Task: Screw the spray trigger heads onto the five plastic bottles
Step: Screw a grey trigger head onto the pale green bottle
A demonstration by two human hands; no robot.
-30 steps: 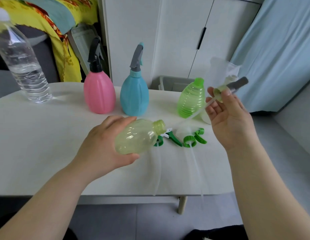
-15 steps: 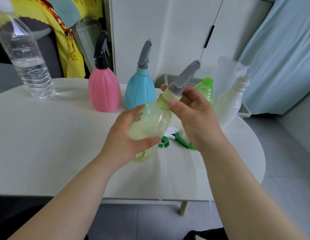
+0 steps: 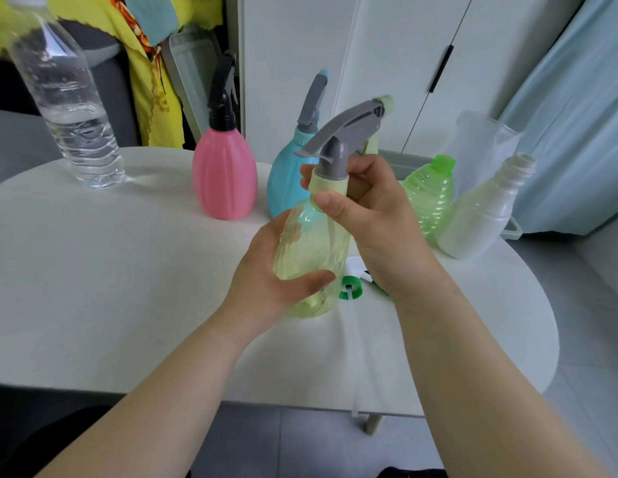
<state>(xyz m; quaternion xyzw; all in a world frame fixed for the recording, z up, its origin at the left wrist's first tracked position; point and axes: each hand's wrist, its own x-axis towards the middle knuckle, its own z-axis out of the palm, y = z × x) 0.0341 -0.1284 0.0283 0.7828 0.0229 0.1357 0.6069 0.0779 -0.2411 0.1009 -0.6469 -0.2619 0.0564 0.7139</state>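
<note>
Head view. Left hand (image 3: 266, 281) wraps the belly of the pale yellow translucent plastic bottle (image 3: 311, 250), bracing it over the middle of the white desk (image 3: 93, 270). Right hand (image 3: 369, 215) pinches the collar of the grey spray trigger head (image 3: 338, 139) seated on the neck, presumably to twist it against the steadied body. Bottle's long axis is near upright with the neck uppermost. The nozzle points toward the far right edge.
</note>
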